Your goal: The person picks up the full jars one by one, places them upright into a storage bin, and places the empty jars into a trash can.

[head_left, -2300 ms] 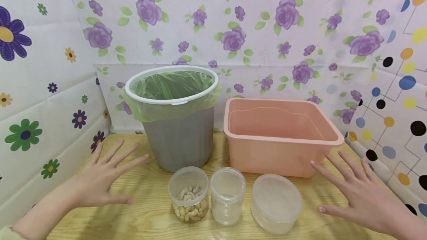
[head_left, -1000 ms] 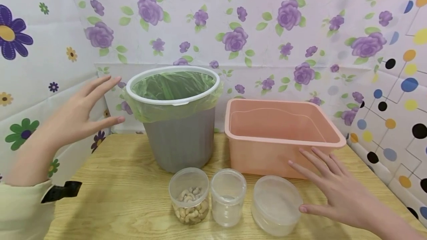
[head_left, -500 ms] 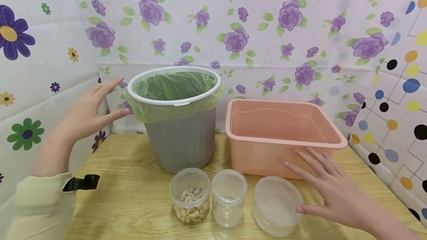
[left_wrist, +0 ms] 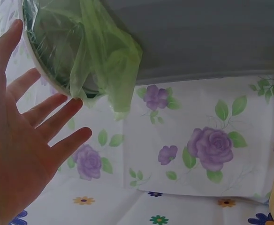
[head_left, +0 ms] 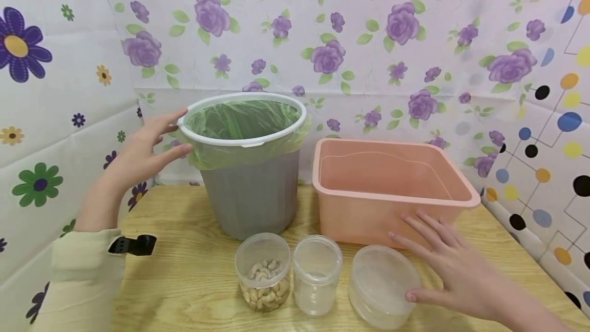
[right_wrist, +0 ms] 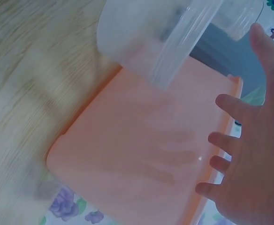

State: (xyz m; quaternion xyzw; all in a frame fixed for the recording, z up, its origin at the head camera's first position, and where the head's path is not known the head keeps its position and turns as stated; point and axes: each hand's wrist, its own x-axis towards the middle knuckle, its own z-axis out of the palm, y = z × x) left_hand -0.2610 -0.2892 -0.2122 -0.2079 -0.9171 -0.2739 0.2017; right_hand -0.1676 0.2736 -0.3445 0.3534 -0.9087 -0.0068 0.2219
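Note:
My left hand (head_left: 138, 155) is at the left rim of a grey wastebasket (head_left: 253, 196), its fingers spread and holding nothing. A green plastic bag (head_left: 246, 155) lines the wastebasket and folds over its white rim. In the left wrist view the fingertips come close to the rim; whether they touch it I cannot tell. My right hand (head_left: 461, 275) hovers with fingers apart in front of the pink plastic tub (head_left: 359, 214). Its thumb is beside a low round clear container (head_left: 384, 286) with a lid. The right wrist view shows nothing in that hand.
A clear jar of cashews (head_left: 265, 291) and a narrow clear jar (head_left: 317, 281) stand side by side before the wastebasket. All rest on a wooden table (head_left: 184, 291). Flowered and dotted cloths hang behind and at both sides.
My left hand has risen from low over the table, then moved rightward to the wastebasket's rim. The right hand has shifted left towards the round container. The containers have stayed put.

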